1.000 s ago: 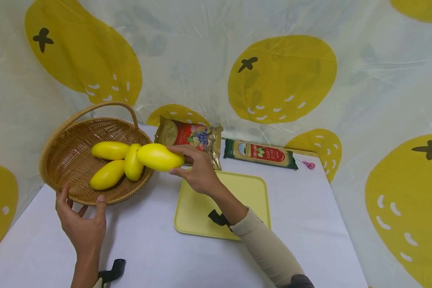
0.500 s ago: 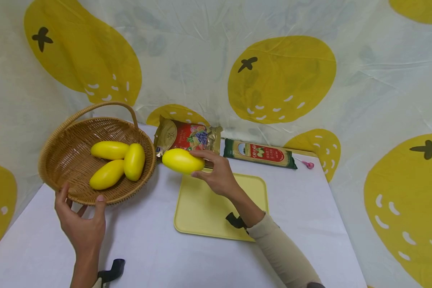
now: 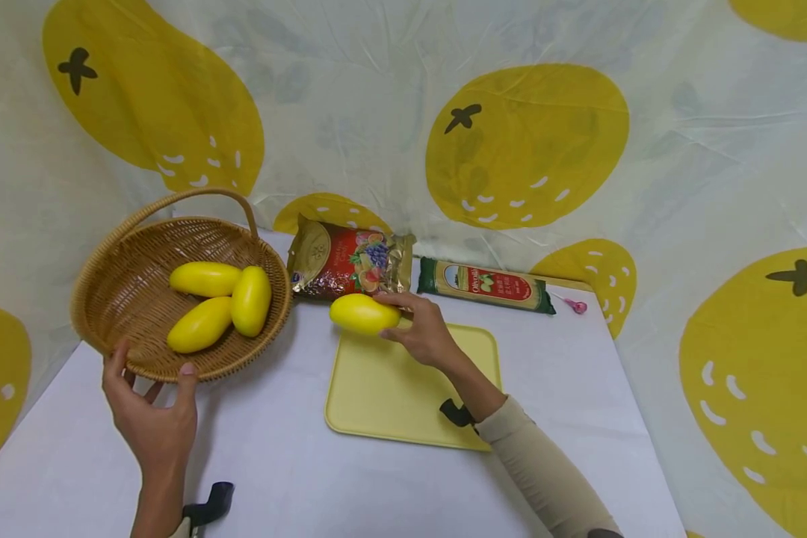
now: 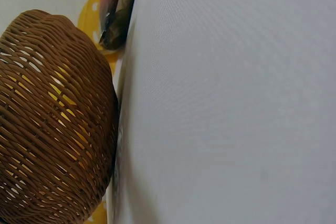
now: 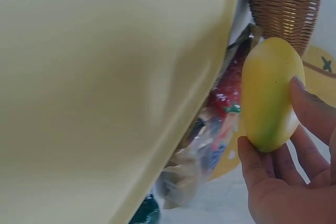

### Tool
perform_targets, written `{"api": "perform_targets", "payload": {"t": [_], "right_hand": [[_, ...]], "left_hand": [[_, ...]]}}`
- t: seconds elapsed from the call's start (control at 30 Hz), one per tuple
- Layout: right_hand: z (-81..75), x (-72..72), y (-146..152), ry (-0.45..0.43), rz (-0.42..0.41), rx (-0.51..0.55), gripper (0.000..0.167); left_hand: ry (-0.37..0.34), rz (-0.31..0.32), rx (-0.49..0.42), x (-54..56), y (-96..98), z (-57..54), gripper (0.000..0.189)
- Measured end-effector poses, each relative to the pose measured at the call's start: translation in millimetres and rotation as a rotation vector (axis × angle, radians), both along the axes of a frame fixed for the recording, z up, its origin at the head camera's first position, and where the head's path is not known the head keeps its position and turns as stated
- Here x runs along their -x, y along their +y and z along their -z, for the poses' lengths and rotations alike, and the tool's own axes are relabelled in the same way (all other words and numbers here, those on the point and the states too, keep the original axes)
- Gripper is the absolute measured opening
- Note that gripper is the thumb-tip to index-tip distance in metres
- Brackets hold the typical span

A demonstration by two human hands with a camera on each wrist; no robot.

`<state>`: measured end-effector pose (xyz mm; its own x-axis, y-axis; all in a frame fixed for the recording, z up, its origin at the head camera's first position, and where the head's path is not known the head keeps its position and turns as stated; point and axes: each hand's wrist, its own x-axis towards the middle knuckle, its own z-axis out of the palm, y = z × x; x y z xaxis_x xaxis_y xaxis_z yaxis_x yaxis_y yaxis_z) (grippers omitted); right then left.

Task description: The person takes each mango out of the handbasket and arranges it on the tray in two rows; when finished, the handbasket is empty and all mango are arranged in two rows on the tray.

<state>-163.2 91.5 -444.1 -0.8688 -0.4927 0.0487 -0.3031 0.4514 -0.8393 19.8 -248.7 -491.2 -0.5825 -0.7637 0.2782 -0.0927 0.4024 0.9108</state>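
My right hand (image 3: 425, 332) grips one end of a yellow mango (image 3: 365, 314) between thumb and fingers, above the far left corner of a pale yellow tray (image 3: 403, 396). The right wrist view shows the same mango (image 5: 271, 93) with fingertips around its lower end. On the left, my left hand (image 3: 155, 411) holds the near rim of a brown wicker basket (image 3: 148, 261), thumb and fingers at the edge, the basket tilted toward me. Inside it lie three more mangoes (image 3: 202, 325). Only the basket's woven outside (image 4: 58, 124) shows in the left wrist view, with yellow glinting through.
Behind the tray, a red and gold candy bag (image 3: 350, 258) leans near the patterned cloth wall. To its right lie a green-ended pasta packet (image 3: 486, 285) and a small pink lollipop (image 3: 580, 307). White cloth (image 3: 276, 463) covers the table.
My right hand has carried the mango rightward, from the basket's right rim to over the tray's far left corner. My left hand and the basket stay where they were.
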Motion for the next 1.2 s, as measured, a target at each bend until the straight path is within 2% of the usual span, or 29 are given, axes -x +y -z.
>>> {"api": "perform_targets", "payload": {"t": [0.33, 0.53, 0.8, 0.9, 1.03, 1.2], "right_hand": [[14.9, 5.7, 10, -0.029, -0.016, -0.026, 0.054], [20.1, 7.4, 14, -0.058, -0.002, -0.058, 0.054], [22.2, 9.0, 16, -0.044, 0.012, -0.107, 0.057], [19.5, 9.2, 15, -0.035, 0.026, -0.149, 0.057], [10.1, 8.0, 12, 0.030, 0.032, -0.207, 0.059], [-10.3, 3.0, -1, 0.086, 0.022, -0.187, 0.058]], "left_hand": [[0.003, 0.008, 0.009, -1.1, 0.7, -2.8, 0.084], [0.017, 0.013, 0.015, -1.3, 0.8, -2.5, 0.082], [0.010, 0.013, 0.016, -1.7, 0.1, -1.8, 0.082], [0.010, 0.011, 0.009, -1.5, 0.0, -1.6, 0.083], [0.010, 0.009, 0.001, -0.5, -0.5, -0.2, 0.084], [0.007, 0.007, 0.002, 0.2, -1.4, 1.1, 0.084]]}}
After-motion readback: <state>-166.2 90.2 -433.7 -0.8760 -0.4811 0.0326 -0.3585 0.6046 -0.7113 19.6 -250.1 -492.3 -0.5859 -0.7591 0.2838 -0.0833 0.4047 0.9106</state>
